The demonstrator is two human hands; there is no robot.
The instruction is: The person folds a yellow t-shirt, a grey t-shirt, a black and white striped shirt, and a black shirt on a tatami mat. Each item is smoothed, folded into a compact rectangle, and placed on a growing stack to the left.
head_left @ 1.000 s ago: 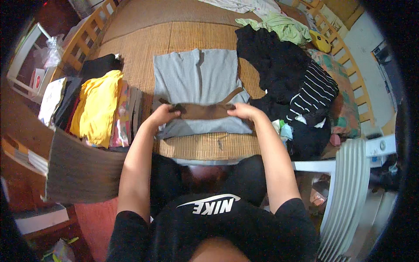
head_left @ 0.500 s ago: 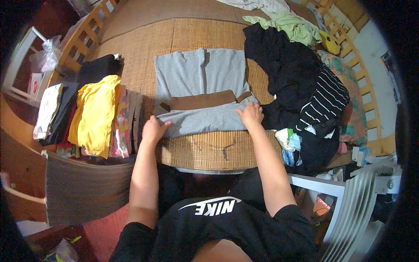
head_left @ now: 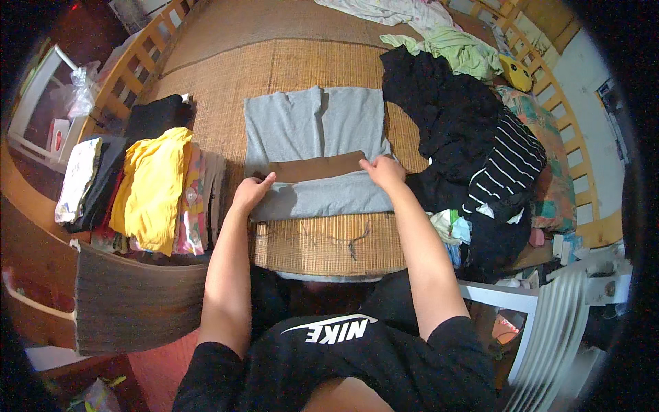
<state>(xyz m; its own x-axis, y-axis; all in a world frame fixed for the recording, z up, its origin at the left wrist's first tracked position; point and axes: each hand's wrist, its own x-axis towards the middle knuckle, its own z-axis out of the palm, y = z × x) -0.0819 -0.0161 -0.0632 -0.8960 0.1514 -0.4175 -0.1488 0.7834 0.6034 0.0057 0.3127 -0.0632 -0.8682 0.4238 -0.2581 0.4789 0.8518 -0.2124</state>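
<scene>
A grey garment [head_left: 319,122], likely a shirt, lies on the woven mat in front of me, its near part folded over. A brown section [head_left: 317,168] runs across it above the folded grey strip. My left hand [head_left: 252,193] grips the left end of that strip, thumb on top near the brown section. At the opposite end my right hand [head_left: 386,172] holds the fabric, thumb against the brown section's right corner. The other fingers of both hands are partly hidden by cloth.
Folded clothes stand in stacks at left, a yellow garment [head_left: 152,192] on top. At right lie a heap of black clothing [head_left: 449,113], a black-and-white striped garment [head_left: 509,161] and a green cloth [head_left: 456,51]. Wooden rails [head_left: 137,69] border the woven mat [head_left: 322,244].
Both hands have moved inward and up to the brown section's ends. The fold's outer brown corners are now covered by the hands. The view has shifted slightly.
</scene>
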